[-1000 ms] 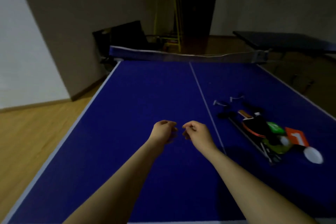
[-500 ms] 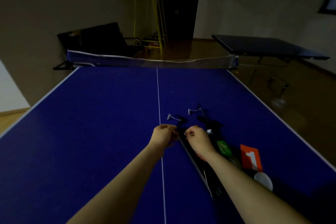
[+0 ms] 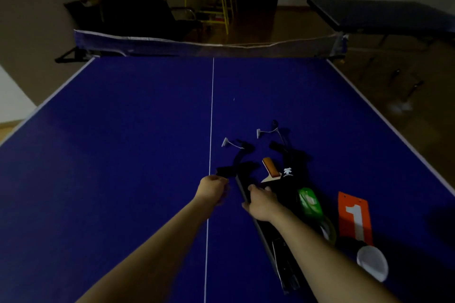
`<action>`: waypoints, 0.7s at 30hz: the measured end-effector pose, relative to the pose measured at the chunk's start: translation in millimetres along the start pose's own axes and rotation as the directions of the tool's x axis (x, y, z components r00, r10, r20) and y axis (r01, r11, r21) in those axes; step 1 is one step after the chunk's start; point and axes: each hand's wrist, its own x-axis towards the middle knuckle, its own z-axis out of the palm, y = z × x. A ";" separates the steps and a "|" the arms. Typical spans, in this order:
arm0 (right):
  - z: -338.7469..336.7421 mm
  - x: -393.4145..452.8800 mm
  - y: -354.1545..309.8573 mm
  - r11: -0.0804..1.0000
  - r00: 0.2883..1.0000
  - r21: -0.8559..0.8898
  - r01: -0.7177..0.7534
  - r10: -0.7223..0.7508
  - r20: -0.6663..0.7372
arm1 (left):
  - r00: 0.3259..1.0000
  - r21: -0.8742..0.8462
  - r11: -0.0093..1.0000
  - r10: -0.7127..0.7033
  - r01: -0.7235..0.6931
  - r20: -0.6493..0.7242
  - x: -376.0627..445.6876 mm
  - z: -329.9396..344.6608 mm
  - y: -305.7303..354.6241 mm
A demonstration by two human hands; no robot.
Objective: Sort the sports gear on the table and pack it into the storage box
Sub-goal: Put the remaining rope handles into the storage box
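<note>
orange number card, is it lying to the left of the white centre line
No, the orange number card lies on the blue table well right of the white centre line.

Gear pile sits on the table, right of the centre line, net behind it. Paddle near the pile's middle, two clips behind it. Card at pile's right edge, disc just before the card.
</note>
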 end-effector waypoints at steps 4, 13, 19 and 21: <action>12.7 19.0 -6.7 0.983 0.991 -0.183 -0.036 0.011 -0.136 | 0.998 0.068 0.996 -0.059 0.057 0.029 15.9 0.3 -5.6; 11.4 25.2 -20.5 0.992 0.986 0.092 -0.090 0.102 -0.131 | 0.977 0.101 0.976 -0.201 0.192 0.077 33.0 -13.5 -23.0; -4.4 16.0 -45.7 0.827 0.988 0.563 0.003 0.084 -0.130 | 0.962 -0.093 0.967 -0.220 0.237 0.163 18.5 -14.3 -9.1; -12.8 9.2 -50.1 0.748 0.989 0.662 0.045 0.061 -0.136 | 0.967 -0.100 0.973 -0.186 0.206 0.177 11.7 -17.8 -2.0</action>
